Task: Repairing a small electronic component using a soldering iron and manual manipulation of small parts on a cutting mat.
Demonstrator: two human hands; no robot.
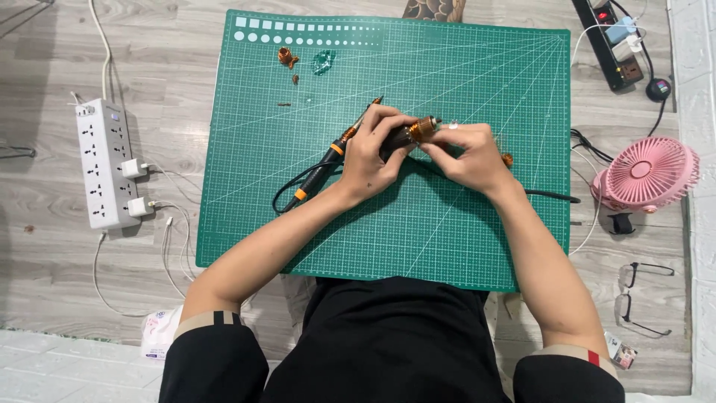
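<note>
Head view: both hands meet over the green cutting mat (pixel 462 239) on the tabletop. Left hand (pixel 369 160) has its grip closed round a small dark motor part w/ copper winding (pixel 419 129), held just above the mat; right hand (pixel 470 153) pinches at its copper end, fingers together. Black-and-orange soldering iron (pixel 328 160) lies under the left hand, untouched. Copper coil scraps (pixel 286 57) sit near the mat's top edge, so some wire looks already stripped off; winding on the part remains, work prob. mid-way.
</note>
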